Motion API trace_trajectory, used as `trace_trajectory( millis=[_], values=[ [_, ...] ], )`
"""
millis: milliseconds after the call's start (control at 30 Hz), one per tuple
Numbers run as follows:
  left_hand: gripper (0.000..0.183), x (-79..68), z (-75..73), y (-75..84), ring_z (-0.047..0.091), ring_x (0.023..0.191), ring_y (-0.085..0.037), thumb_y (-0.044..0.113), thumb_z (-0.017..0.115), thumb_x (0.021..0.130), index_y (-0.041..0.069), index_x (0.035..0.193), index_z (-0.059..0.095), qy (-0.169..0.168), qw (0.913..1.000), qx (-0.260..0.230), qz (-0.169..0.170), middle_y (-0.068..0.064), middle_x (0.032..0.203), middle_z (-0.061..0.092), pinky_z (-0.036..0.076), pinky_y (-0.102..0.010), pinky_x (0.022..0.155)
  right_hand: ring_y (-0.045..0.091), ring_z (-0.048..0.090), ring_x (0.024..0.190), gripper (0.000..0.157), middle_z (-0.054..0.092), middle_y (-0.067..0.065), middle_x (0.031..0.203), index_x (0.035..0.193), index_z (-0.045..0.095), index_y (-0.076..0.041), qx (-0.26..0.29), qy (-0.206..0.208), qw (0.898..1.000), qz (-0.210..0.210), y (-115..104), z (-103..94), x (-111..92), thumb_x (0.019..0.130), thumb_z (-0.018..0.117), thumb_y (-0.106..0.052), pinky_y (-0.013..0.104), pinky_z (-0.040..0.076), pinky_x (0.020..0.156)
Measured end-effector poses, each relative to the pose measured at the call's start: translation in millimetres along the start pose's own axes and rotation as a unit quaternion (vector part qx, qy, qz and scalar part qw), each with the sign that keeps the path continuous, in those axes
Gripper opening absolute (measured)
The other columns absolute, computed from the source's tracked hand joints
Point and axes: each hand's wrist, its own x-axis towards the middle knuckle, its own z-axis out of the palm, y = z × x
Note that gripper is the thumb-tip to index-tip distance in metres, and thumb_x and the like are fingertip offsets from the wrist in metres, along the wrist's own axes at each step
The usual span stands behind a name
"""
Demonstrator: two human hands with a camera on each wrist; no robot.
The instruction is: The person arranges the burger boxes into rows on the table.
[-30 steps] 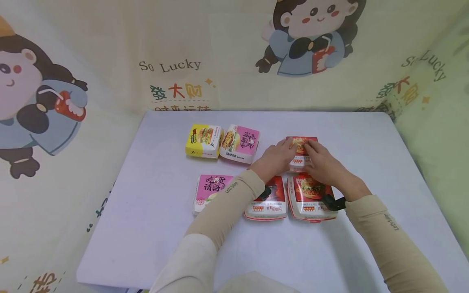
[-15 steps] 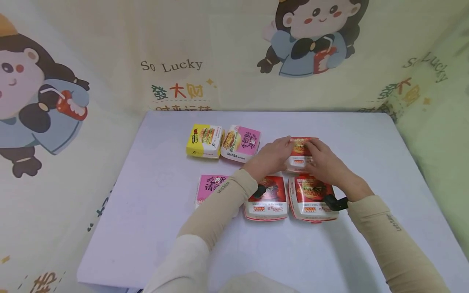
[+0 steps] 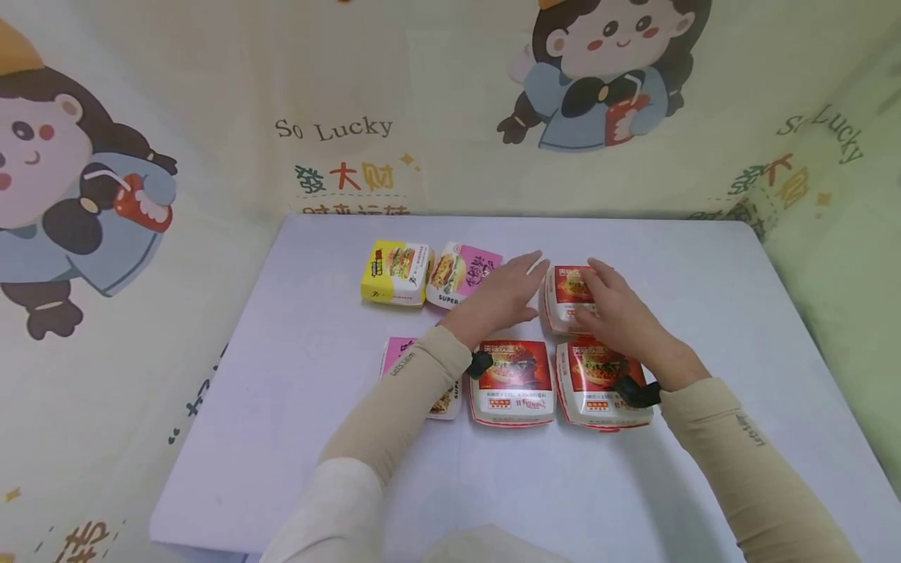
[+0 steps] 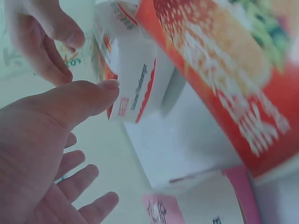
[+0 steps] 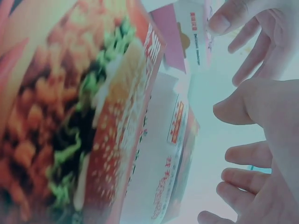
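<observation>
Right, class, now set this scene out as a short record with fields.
Surface: pale table
Back, left to right: yellow box, back pink box, back red box
Front, left to right: front pink box (partly behind left sleeve), middle red box, right red box
Left hand: spread, left of back red box, holding nothing
Right hand: over back red box's right side; contact unclear

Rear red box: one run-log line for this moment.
left hand: left of rear red box, not gripping | right hand: over its right side, contact unclear | yellow box: back row, leftmost
</observation>
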Motion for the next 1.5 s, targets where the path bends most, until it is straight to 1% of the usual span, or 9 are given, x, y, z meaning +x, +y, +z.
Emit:
trace_trajectory(
  millis=[133,400,500,667,800,900,1133,1333,1500],
  values=[
    [0.088,-8.9,-1.4,-11.9,0.014,0.155,-0.021,0.035,0.069,0.093,0.014,0.160,0.015,-0.007,0.9996,-0.017,-0.021,-0.005,0.168,0.012,0.022,-0.035,0.125,0.047,0.023,0.145,0.075,0.015,0.024,0.162,0.153,0.027,0.000,0.017,-0.007,1.000,0.001,-5.5,1.9,1.9,0.092,0.066,-0.019,0.065,0.037,0.108],
    [0.087,-19.9,-3.6,-36.1,0.016,0.155,-0.021,0.034,0.069,0.093,0.012,0.159,0.017,0.005,0.9984,-0.029,-0.049,-0.006,0.168,0.014,0.021,-0.035,0.125,0.046,0.025,0.145,0.071,0.019,0.024,0.161,0.150,0.031,0.000,0.009,0.004,1.000,-0.020,-15.8,6.9,6.4,0.091,0.066,-0.018,0.065,0.039,0.107],
    [0.087,-23.6,-3.4,-44.6,0.018,0.154,-0.022,0.034,0.070,0.093,0.010,0.159,0.018,0.006,0.9982,-0.033,-0.049,-0.008,0.167,0.017,0.021,-0.035,0.125,0.045,0.024,0.146,0.069,0.020,0.024,0.161,0.150,0.033,0.000,0.008,0.007,1.000,-0.028,-19.3,9.2,8.0,0.090,0.064,-0.017,0.064,0.039,0.108],
    [0.088,-29.4,-2.4,-58.7,0.021,0.153,-0.026,0.035,0.070,0.092,0.007,0.158,0.020,0.012,0.9978,-0.044,-0.049,-0.011,0.166,0.019,0.022,-0.037,0.125,0.044,0.023,0.147,0.069,0.020,0.023,0.161,0.151,0.033,0.000,0.007,0.003,1.000,-0.027,-26.8,13.1,11.6,0.092,0.063,-0.018,0.063,0.037,0.110],
    [0.087,-31.3,-3.1,-71.4,0.020,0.153,-0.027,0.037,0.069,0.092,0.006,0.158,0.021,0.019,0.9963,-0.054,-0.064,-0.012,0.165,0.019,0.018,-0.037,0.126,0.043,0.023,0.148,0.071,0.021,0.023,0.162,0.151,0.032,0.001,0.000,-0.002,1.000,-0.029,-36.8,15.8,17.9,0.093,0.065,-0.022,0.061,0.035,0.113],
    [0.088,-32.5,-3.2,-78.6,0.019,0.153,-0.028,0.040,0.069,0.092,0.006,0.158,0.021,0.014,0.9956,-0.058,-0.072,-0.013,0.166,0.018,0.017,-0.038,0.127,0.042,0.024,0.148,0.072,0.021,0.022,0.162,0.151,0.033,0.001,-0.008,-0.006,0.999,-0.034,-44.1,17.9,23.4,0.093,0.066,-0.024,0.059,0.035,0.114],
    [0.094,-35.0,2.1,-88.8,0.017,0.154,-0.031,0.043,0.071,0.090,0.003,0.158,0.019,-0.009,0.9955,-0.053,-0.078,-0.017,0.165,0.016,0.015,-0.039,0.127,0.041,0.023,0.149,0.070,0.021,0.022,0.162,0.151,0.034,0.001,-0.014,-0.022,0.999,-0.039,-58.2,24.3,36.2,0.094,0.065,-0.024,0.057,0.033,0.116],
    [0.099,-38.0,5.3,-93.7,0.014,0.154,-0.030,0.043,0.074,0.087,0.006,0.159,0.015,-0.022,0.9936,-0.066,-0.088,-0.014,0.166,0.013,0.014,-0.040,0.127,0.040,0.024,0.149,0.070,0.020,0.021,0.163,0.151,0.034,0.001,-0.020,-0.038,0.998,-0.048,-67.6,31.7,45.5,0.095,0.064,-0.027,0.056,0.033,0.117],
    [0.102,-37.7,5.8,-95.3,0.010,0.155,-0.031,0.038,0.079,0.084,0.008,0.159,0.016,-0.034,0.9931,-0.071,-0.087,-0.015,0.167,0.010,0.012,-0.041,0.127,0.041,0.024,0.149,0.070,0.020,0.021,0.163,0.151,0.036,0.001,-0.019,-0.052,0.997,-0.045,-72.6,36.1,51.2,0.094,0.067,-0.027,0.056,0.032,0.117]
  ],
)
